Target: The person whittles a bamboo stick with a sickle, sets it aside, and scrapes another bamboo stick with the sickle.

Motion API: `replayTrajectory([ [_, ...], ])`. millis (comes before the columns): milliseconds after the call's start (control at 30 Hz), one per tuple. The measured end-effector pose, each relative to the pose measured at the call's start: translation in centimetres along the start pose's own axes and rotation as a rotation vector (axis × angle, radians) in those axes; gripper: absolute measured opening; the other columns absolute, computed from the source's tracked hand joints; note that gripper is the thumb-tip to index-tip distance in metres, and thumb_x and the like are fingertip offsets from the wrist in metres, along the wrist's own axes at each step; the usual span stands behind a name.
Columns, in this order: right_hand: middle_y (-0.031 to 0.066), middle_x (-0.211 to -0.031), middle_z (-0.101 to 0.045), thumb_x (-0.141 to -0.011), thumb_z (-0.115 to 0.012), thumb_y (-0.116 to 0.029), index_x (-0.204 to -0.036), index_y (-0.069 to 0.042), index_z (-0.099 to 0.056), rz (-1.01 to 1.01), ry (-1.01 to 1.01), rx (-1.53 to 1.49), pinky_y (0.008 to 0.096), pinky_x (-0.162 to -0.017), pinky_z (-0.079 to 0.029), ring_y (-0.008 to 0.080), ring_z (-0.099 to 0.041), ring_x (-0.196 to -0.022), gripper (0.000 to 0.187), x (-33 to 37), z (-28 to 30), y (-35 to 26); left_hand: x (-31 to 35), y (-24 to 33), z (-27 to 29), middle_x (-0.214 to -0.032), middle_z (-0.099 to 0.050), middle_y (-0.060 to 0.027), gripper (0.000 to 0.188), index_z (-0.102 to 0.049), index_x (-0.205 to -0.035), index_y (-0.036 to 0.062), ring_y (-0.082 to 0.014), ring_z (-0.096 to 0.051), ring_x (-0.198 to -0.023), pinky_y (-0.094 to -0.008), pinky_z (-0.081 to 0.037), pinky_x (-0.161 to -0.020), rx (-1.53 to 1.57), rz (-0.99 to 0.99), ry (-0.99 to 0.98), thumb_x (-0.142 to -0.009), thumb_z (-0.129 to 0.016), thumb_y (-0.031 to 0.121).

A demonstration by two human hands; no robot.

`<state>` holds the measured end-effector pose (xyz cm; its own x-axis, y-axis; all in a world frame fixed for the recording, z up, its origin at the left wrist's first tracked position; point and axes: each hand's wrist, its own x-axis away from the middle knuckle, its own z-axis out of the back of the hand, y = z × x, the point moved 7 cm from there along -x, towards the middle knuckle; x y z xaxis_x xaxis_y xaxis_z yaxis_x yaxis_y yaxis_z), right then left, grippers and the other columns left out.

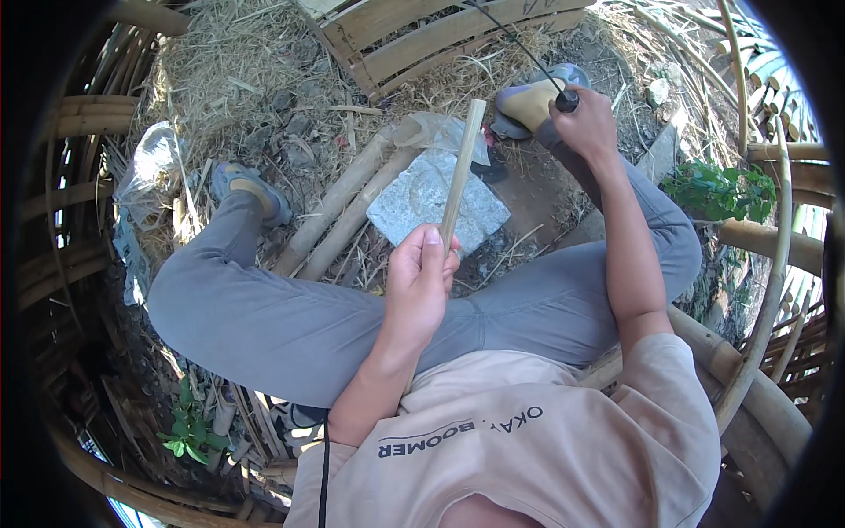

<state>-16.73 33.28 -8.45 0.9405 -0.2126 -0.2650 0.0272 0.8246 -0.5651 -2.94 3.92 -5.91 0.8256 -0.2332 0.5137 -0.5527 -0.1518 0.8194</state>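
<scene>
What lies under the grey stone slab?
The grey stone slab rests on bare dirt and straw, its left corner against two bamboo poles. Whatever is directly beneath it is covered.

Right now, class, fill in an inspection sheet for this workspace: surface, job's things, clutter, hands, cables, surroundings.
Surface: bare earth strewn with straw; a flat grey stone slab lies between the legs.
Job's things: bamboo strip, upright over the slab.
Clutter: two bamboo poles, clear plastic bag.
Hands: left hand grips the strip's lower end; right hand closed on a dark handle.
Cables: thin black cord running from the handle.
Surroundings: slatted bamboo panel, green plant.
</scene>
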Motion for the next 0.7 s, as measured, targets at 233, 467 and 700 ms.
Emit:
replayTrajectory([
  [233,0.0149,-0.06,-0.06,-0.076,-0.072,-0.015,-0.075,0.003,-0.064,0.091,0.063,-0.323,0.0352,-0.057,-0.045,0.0269,-0.054,-0.054,0.02,2.3,1.7,-3.7,-0.6,0.6,0.7,-0.066,-0.038,0.0093,0.029,-0.055,-0.099,0.006,0.0027,-0.027,-0.05,-0.0163,-0.02,-0.042,0.016,0.053,0.021,-0.109,-0.041,0.029],
  [467,0.0163,-0.058,-0.056,-0.078,-0.074,-0.015,-0.07,0.002,-0.062,0.151,-0.371,-0.387,0.038,-0.055,-0.043,0.0304,-0.053,-0.052,0.023,5.8,-2.0,-10.0,-0.9,0.9,1.2,-0.067,-0.038,0.0084,0.027,-0.056,-0.1,0.0063,0.0025,-0.028,-0.05,-0.0159,-0.021,-0.042,0.027,0.029,0.05,-0.109,-0.041,0.027],
  [700,0.0171,-0.054,-0.054,-0.075,-0.075,-0.015,-0.067,-0.001,-0.062,0.292,-0.53,-0.435,0.0416,-0.054,-0.045,0.0384,-0.056,-0.053,0.02,9.1,-4.1,-13.9,-1.1,0.3,1.6,-0.067,-0.041,0.0068,0.027,-0.057,-0.098,0.0036,-0.0018,-0.03,-0.055,-0.0213,-0.023,-0.049,-0.02,-0.028,0.104,-0.108,-0.043,0.023],
])
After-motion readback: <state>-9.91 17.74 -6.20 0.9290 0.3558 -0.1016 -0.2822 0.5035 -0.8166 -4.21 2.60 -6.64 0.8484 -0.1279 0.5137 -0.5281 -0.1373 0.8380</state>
